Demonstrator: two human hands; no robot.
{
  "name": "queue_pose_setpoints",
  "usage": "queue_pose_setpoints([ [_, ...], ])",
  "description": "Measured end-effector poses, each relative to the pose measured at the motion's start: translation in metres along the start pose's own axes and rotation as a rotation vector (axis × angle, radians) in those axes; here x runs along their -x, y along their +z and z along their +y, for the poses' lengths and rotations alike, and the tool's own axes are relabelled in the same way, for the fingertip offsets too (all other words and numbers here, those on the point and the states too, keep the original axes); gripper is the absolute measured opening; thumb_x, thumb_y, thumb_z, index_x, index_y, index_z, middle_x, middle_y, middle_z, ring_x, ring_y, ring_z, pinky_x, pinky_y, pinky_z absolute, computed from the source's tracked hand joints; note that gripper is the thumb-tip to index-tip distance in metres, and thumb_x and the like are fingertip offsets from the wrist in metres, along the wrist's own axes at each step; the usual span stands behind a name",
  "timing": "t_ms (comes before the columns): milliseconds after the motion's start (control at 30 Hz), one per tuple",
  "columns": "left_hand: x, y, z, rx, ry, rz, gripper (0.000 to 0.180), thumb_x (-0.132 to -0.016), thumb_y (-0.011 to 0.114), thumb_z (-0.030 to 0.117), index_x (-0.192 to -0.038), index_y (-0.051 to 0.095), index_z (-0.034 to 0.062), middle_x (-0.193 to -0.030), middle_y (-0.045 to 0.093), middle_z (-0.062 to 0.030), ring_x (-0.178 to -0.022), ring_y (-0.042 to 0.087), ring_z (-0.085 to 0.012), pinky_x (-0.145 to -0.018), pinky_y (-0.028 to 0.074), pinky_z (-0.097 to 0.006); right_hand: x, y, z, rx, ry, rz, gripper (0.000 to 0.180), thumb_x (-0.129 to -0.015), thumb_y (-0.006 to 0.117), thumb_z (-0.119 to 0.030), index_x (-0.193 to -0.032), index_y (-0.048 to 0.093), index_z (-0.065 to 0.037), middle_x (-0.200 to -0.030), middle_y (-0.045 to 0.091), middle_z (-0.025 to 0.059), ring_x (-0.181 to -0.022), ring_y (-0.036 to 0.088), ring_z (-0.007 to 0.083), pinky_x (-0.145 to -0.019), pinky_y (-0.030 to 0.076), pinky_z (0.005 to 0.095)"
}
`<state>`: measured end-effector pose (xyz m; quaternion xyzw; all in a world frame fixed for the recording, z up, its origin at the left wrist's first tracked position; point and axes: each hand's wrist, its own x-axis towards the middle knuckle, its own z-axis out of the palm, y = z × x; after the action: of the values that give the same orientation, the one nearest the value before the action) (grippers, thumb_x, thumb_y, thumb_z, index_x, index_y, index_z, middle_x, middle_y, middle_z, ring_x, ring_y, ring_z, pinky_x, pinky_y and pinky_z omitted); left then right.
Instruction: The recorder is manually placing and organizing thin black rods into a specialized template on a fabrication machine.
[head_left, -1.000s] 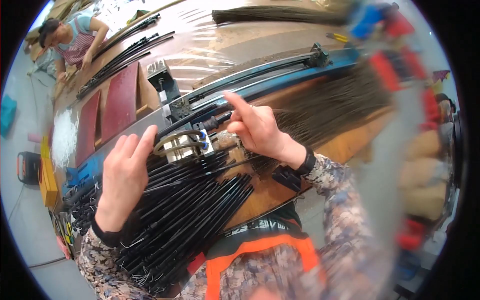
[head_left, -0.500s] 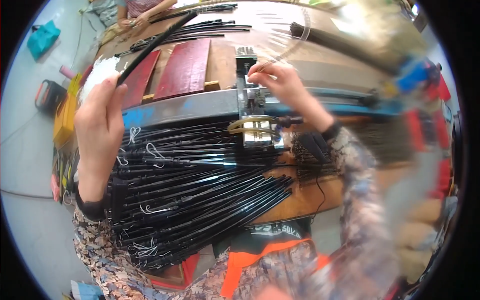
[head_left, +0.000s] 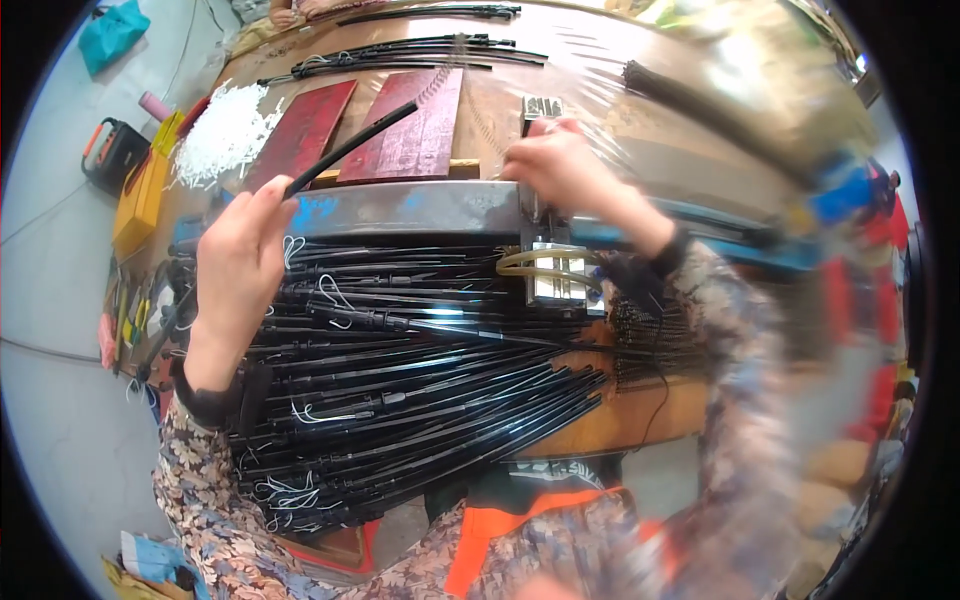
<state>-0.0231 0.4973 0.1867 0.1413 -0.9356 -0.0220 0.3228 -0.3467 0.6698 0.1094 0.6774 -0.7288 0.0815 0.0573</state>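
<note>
My left hand (head_left: 235, 265) is closed around a slim black tube (head_left: 352, 142), which slants up and to the right. A thin, blurred coil spring (head_left: 436, 85) shows at the tube's far end and seems to loop back toward my right hand (head_left: 563, 165). Its fingers are pinched together, apparently on that spring, though motion blur hides the exact grip. Beneath my right hand is a small metal clamp device (head_left: 556, 275) with yellowish hoses, fixed at a grey metal beam (head_left: 430, 208). Many long black rods (head_left: 440, 350), some with white cord loops, lie in front of the beam.
Two dark red boards (head_left: 405, 135) lie behind the beam, beside a heap of short white pieces (head_left: 225, 135). A bundle of thin dark strands (head_left: 700, 115) lies at back right, and another bundle (head_left: 640, 345) right of the clamp. Another person's hand (head_left: 285, 14) shows at the far edge.
My left hand has lowered the tube and moved slightly right. The spring, earlier arcing away from my right hand, now shows at the tube's end. The view has shifted.
</note>
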Motion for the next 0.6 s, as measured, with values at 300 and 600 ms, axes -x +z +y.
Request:
queue_pose_setpoints([
  [300, -0.018, 0.003, 0.008, 0.008, -0.014, -0.002, 0.020, -0.093, 0.063, 0.009, -0.112, 0.066, 0.0040, -0.081, 0.061, -0.0168, -0.068, 0.061, -0.0321, -0.062, 0.047, -0.037, 0.012, 0.017, 0.014, -0.304, -0.015, 0.385, 0.016, -0.091, 0.066, -0.028, -0.090, 0.072, -0.013, -0.090, 0.069, -0.0005, -0.096, 0.061, 0.0164, -0.098, 0.033, 0.0359],
  [600, -0.004, -0.002, -0.017, -0.036, -0.060, -0.028, 0.019, -0.093, 0.064, 0.011, -0.111, 0.067, 0.0058, -0.078, 0.060, -0.0156, -0.066, 0.059, -0.0334, -0.060, 0.046, -0.039, 0.009, -0.001, 0.005, 0.145, -0.070, 0.300, 0.006, -0.082, 0.071, -0.016, -0.084, 0.066, -0.015, -0.074, 0.066, 0.0011, -0.088, 0.061, 0.0203, -0.098, 0.033, 0.0391],
])
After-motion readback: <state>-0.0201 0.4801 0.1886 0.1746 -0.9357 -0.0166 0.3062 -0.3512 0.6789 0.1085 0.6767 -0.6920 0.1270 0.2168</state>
